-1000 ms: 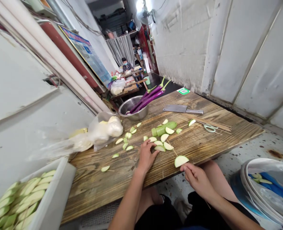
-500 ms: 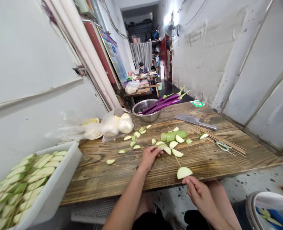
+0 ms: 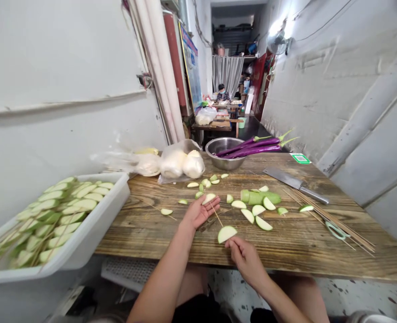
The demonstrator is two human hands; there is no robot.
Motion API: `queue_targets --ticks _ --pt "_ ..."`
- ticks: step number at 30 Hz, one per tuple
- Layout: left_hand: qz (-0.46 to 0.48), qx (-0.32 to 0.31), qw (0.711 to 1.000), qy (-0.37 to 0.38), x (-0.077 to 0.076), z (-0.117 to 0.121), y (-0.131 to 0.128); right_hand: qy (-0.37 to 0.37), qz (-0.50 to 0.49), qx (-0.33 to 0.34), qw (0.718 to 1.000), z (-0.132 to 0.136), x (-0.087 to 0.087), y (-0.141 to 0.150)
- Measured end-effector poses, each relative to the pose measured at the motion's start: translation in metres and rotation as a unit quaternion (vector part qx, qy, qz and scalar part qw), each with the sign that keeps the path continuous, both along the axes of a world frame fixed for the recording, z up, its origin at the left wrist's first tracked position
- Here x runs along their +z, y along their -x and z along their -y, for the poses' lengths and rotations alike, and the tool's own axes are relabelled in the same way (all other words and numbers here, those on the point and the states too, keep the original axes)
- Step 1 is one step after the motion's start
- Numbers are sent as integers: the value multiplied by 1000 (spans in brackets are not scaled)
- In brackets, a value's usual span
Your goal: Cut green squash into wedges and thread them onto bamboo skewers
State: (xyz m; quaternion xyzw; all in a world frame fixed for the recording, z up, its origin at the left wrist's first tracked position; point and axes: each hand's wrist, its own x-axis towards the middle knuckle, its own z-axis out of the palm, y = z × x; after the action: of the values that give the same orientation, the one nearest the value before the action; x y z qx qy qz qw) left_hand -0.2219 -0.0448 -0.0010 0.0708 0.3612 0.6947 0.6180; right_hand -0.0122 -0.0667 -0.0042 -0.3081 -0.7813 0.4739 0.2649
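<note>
My right hand (image 3: pixel 243 256) pinches the near end of a thin bamboo skewer (image 3: pixel 215 213) that carries one pale green vegetable slice (image 3: pixel 227 233). The skewer's far tip points toward my left hand (image 3: pixel 198 211), which is turned palm up and holds another slice (image 3: pixel 208 198) in its fingers. Both hands hover over the near middle of the wooden table (image 3: pixel 151 242). More cut slices (image 3: pixel 257 215) and an uncut green piece (image 3: pixel 260 197) lie just beyond, to the right.
A white tub (image 3: pixel 93 229) of skewered slices stands at the left. A steel bowl (image 3: pixel 223 148) with purple eggplants (image 3: pixel 255 146), plastic bags (image 3: pixel 181 163), a cleaver (image 3: pixel 294 183), spare skewers (image 3: pixel 333 220) and a small green ring-shaped tool (image 3: pixel 336 230) lie on the table. A person sits far down the corridor.
My left hand picked a slice off the table and turned palm up with it. My right hand kept the skewer with its slice. My view swung to the left.
</note>
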Motion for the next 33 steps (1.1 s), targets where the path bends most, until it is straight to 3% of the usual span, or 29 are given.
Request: queue_targets --ticks 8,33 --pt "25 24 999 14 -2 -4 -2 40 3 -5 999 -1 -8 6" --pt "-31 50 998 27 -3 -7 -10 49 12 -15 999 -4 0 8"
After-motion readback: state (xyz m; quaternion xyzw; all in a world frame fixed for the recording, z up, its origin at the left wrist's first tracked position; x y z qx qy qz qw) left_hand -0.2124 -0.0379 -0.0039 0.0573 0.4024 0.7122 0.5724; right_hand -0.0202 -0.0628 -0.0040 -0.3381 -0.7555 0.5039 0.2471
